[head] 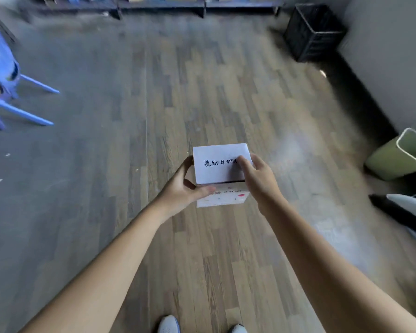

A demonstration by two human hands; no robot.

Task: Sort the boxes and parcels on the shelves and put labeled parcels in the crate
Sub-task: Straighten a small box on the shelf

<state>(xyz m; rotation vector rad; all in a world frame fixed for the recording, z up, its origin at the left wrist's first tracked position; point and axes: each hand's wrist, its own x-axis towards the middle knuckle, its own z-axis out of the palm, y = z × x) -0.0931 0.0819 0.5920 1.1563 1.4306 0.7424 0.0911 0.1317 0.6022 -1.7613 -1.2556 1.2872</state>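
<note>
Standing mid-floor, the person grips a labelled box [216, 170] with left hand [183, 191] and right hand [259, 181], the right covering the writing's end. Crate [315, 34] sits ahead right, well apart; shelves [163, 4] blurred, chair [3, 68] cut off.

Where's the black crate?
In the head view, the black crate sits on the floor at upper right, in the corner between the shelf and the wall.

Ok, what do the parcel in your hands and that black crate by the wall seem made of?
The parcel: likely printed cardboard, matte, sharp folded edges. Its label: thin white paper, handwritten. The crate: probably black moulded plastic, going by its gridded walls; blur leaves it open.
</note>
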